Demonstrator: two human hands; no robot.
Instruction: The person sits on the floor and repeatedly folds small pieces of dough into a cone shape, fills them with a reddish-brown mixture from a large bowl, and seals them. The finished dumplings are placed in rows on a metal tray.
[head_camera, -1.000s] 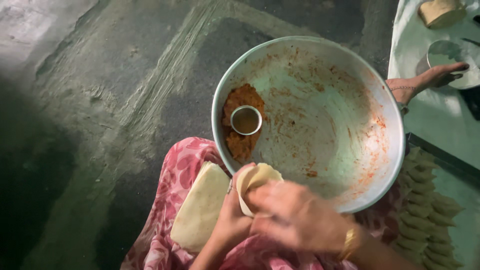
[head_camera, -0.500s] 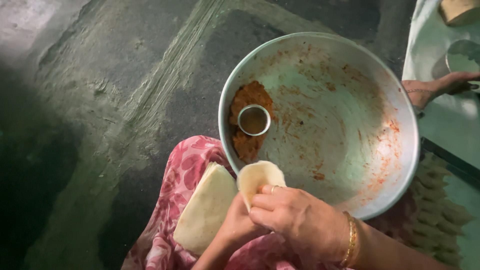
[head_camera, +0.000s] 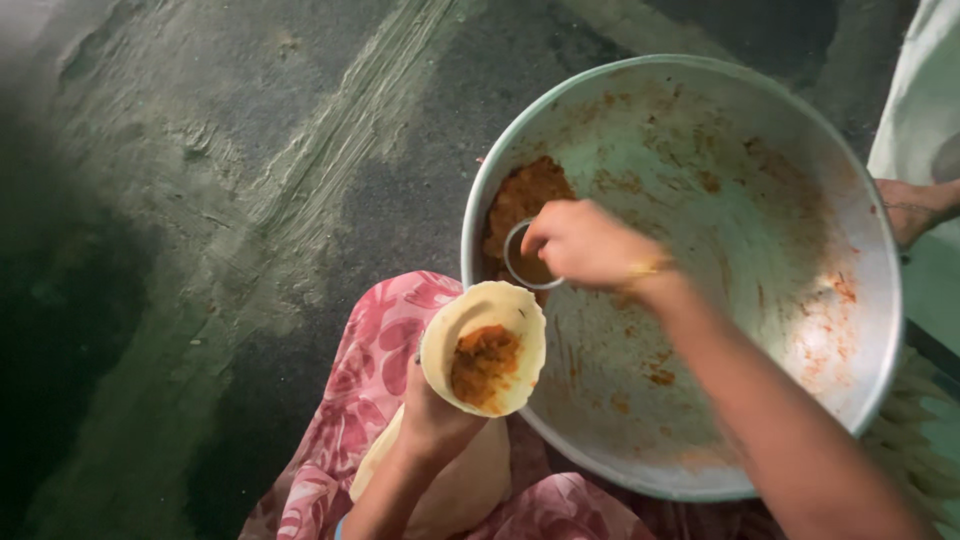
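A rough grey-green concrete floor (head_camera: 200, 200) fills the left and upper part of the frame, scored by pale diagonal streaks. On it, in the right half, stands a wide round metal basin (head_camera: 800, 180), its inside smeared with orange-red traces. A small heap of orange-brown filling (head_camera: 520, 200) lies against the basin's left wall, in the centre of the frame. At the lower centre, a pink and red flowered cloth (head_camera: 370, 390) covers the person's lap, and a pale stack of flat dough sheets (head_camera: 460, 490) rests on it, partly hidden by the left forearm.

The right hand (head_camera: 585, 245) reaches from the lower right into the basin, fingers closed around the rim of a small round metal cup (head_camera: 515, 262) that sits at the edge of the filling; a gold bangle (head_camera: 645, 268) rings the wrist. The left hand (head_camera: 435, 415), just below and left of the basin's rim, grips a dough cone (head_camera: 485, 355) from underneath, holding it mouth up. The cone already has a lump of orange filling inside it.

At the right edge of the frame, another person's foot or hand (head_camera: 915, 205) shows partly, too cropped to tell which.
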